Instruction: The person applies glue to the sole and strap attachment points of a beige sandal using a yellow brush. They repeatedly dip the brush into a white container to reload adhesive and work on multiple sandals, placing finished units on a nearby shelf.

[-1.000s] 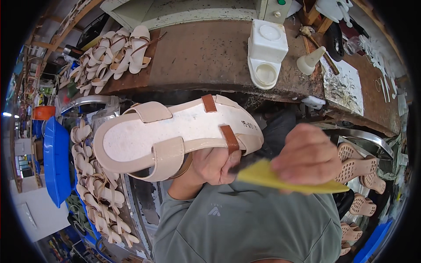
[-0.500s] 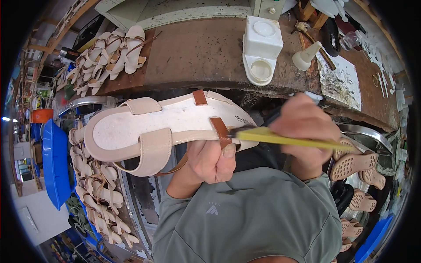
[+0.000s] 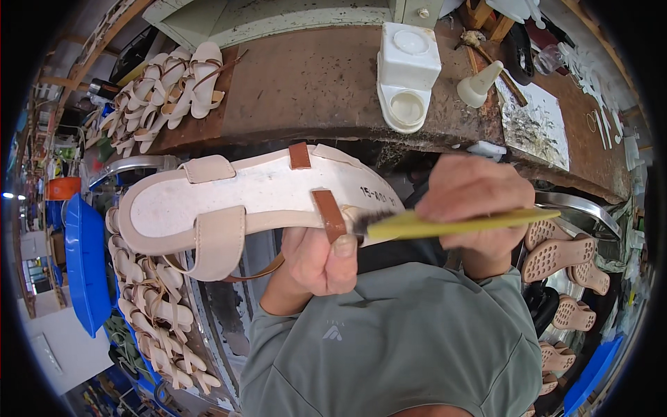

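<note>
A beige sandal upper [image 3: 267, 184] with a pale insole lies across the middle, its toe to the left and its heel to the right. My left hand [image 3: 321, 260] grips its near edge, the thumb pressed at the end of a brown strap tab [image 3: 328, 214]. A matching brown tab [image 3: 300, 156] sits on the far edge. In my right hand [image 3: 483, 198], slightly blurred, is a flat yellow-handled brush [image 3: 399, 226]. Its dark bristles touch the sandal's near side, just right of the brown tab.
Beyond the sandal runs a worn brown bench bearing a white glue dispenser [image 3: 410, 66], a cone-tipped bottle [image 3: 479, 85] and sandals [image 3: 206, 80]. More sandals [image 3: 163, 309] are piled at the left, near a blue tray [image 3: 85, 267]. Perforated soles [image 3: 558, 259] lie at the right.
The sandal and my left hand have shifted a little left. The brush has moved slightly left with them, its bristles still against the near side.
</note>
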The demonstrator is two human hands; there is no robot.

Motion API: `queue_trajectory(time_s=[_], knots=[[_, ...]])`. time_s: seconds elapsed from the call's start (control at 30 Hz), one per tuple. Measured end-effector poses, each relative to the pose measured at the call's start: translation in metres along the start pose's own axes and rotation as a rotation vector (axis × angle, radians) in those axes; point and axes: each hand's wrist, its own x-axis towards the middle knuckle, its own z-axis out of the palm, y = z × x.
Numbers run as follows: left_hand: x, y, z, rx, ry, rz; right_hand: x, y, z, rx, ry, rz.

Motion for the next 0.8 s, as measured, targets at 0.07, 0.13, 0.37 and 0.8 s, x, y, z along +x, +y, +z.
queue_trajectory(time_s=[0.07,0.13,0.37,0.8], knots=[[0.004,0.0,-0.001,-0.132,-0.019,-0.054,-0.006,-0.009,-0.004,0.189,0.074,0.071],[-0.001,-0.005,-0.008,-0.263,-0.047,-0.15,-0.006,0.001,-0.016,0.378,0.087,0.125],[0.005,-0.004,0.002,-0.323,0.084,-0.126,-0.01,0.0,0.011,-0.253,0.069,-0.022],[-0.005,0.001,0.002,-0.537,0.211,-0.397,-0.027,-0.004,0.016,-0.287,-0.146,-0.537]])
